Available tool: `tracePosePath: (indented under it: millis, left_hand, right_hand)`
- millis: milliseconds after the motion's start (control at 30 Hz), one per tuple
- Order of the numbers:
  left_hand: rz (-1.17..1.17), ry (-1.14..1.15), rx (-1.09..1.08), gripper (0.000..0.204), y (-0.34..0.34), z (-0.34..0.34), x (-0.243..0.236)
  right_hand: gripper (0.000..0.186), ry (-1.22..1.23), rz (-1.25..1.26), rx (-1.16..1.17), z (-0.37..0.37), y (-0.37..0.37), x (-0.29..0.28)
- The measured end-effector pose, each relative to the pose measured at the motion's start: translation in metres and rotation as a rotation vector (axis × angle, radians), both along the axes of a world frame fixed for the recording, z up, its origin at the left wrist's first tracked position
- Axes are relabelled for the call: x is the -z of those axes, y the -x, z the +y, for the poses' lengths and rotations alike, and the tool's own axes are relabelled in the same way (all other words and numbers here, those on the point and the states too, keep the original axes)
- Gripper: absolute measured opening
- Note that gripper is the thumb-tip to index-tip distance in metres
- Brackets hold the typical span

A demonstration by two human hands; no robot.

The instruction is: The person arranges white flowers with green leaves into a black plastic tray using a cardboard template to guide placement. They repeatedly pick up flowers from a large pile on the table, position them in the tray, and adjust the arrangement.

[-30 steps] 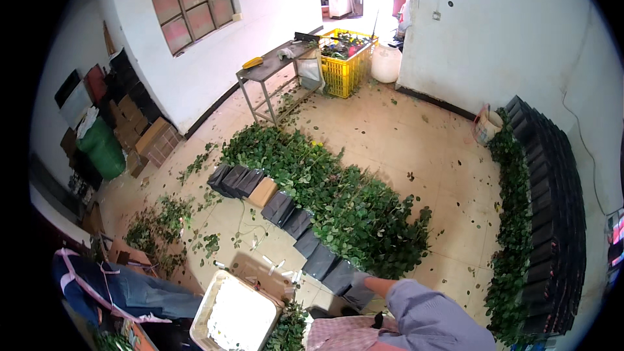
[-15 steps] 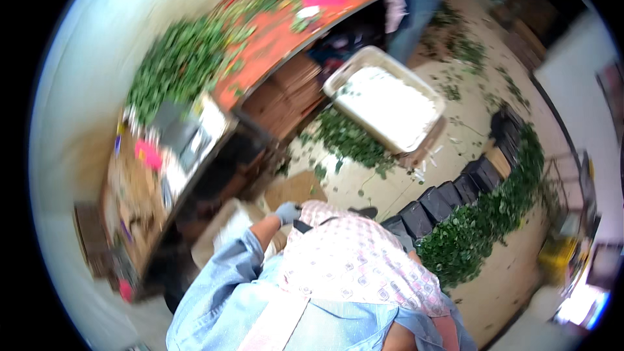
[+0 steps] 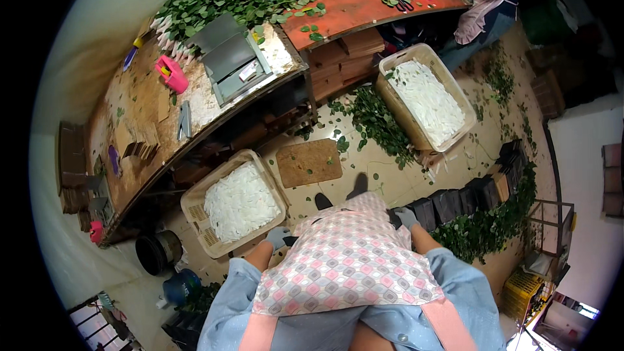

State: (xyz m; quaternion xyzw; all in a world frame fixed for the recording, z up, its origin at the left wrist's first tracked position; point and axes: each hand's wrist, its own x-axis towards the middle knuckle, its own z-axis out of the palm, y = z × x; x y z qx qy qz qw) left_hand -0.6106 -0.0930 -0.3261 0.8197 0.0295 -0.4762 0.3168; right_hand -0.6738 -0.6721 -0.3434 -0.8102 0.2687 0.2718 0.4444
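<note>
My left hand, in a grey glove, is at the left side of my pink-and-grey patterned apron. Its fingers are closed round a dark, strap-like piece at the apron's edge. My right hand, gloved in grey too, is low at the apron's right side, beside the nearest black bundle. A second dark piece shows by its fingers, which the apron partly hides; what it holds I cannot make out.
A crate of white pieces stands left, another crate ahead right. Black-wrapped bundles with leafy stems line the right. The workbench carries a grey metal box and leaves. A brown mat lies ahead; a person stands far right.
My view has swung and sharpened, bringing the left crate fully into sight. My right hand, hidden before, now shows beside the black bundles. My left hand remains at the apron's left side.
</note>
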Motion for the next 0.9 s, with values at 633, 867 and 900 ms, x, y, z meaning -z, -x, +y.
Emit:
tracePosePath:
  millis: [633,867,900]
  left_hand:
    - [0.093,-0.087,-0.226,0.045,0.046,0.049,-0.03]
    - [0.025,-0.141,-0.341,0.043,-0.099,0.014,-0.082]
    - [-0.012,-0.114,-0.443,0.042,-0.124,0.006,-0.089]
  right_hand:
    - [0.049,0.142,0.08,-0.401,0.097,-0.246,-0.007]
    - [0.044,0.059,0.113,-0.426,0.068,-0.322,-0.014]
    - [0.041,0.032,0.159,-0.395,0.069,-0.339,-0.034]
